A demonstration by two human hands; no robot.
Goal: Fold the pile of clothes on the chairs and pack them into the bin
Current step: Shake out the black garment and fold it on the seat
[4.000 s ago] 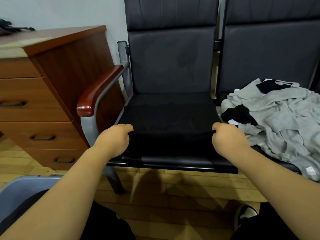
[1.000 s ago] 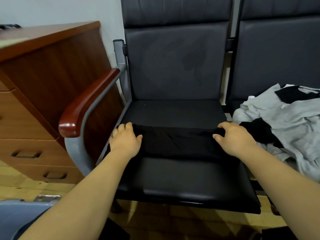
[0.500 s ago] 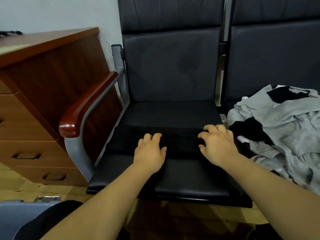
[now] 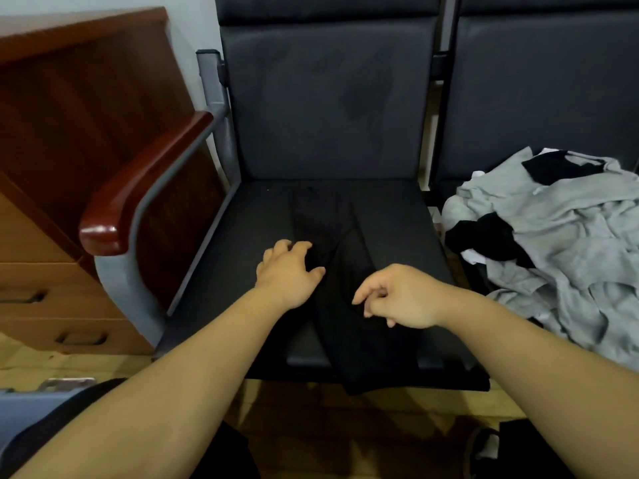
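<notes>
Pressing black garment on seat: left grip spread flat on cloth; right grip curled above it, pinch unclear. Cloth likely soft, light, limp; take at folded ends. Pile on next chair.

The person's left forearm and right forearm are bare from the wrist down to the lower edge of the view. The left hand and the right hand are bare too. On the legs the person wears dark clothing, almost black, seen at the bottom of the view. Whether it is trousers or shorts cannot be told. At the lower right there is a dark shoe with a white part at its opening.
</notes>
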